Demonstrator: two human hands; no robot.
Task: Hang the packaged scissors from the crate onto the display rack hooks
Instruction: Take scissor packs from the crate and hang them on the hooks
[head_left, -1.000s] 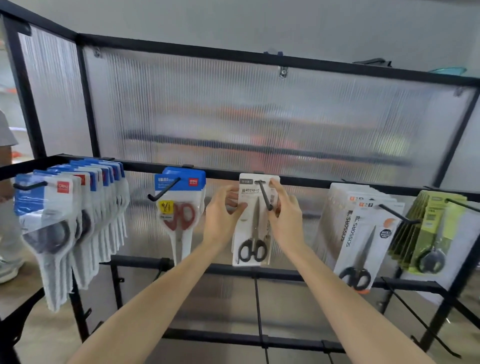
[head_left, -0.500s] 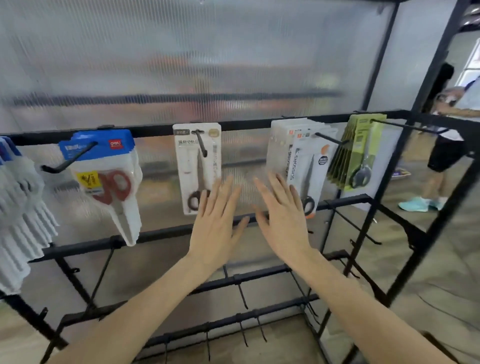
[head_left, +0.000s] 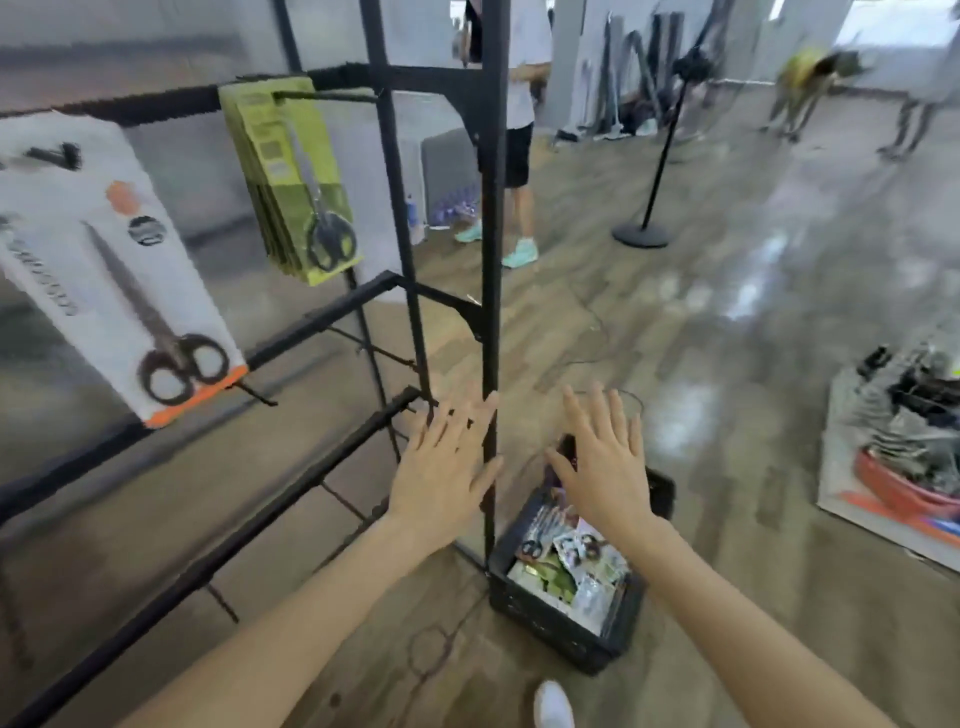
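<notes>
Both my hands empty, fingers spread: left hand (head_left: 447, 467) in front of rack post (head_left: 491, 291), right hand (head_left: 602, 462) above crate (head_left: 561, 618) on floor. Packaged scissors (head_left: 563, 558) heaped inside crate, placed beside rack for short reach. Next pick likely there.

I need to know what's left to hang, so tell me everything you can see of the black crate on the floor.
The black crate stands on the wood-look floor, right at the foot of the display rack's black corner post. It looks like plastic, with slotted walls and an open top. Inside lies a loose, jumbled pile of packaged scissors; black handles show on some, and how many there are cannot be counted. The right hand, fingers spread, hovers over its far end and hides part of it; nothing grips the crate.
</notes>
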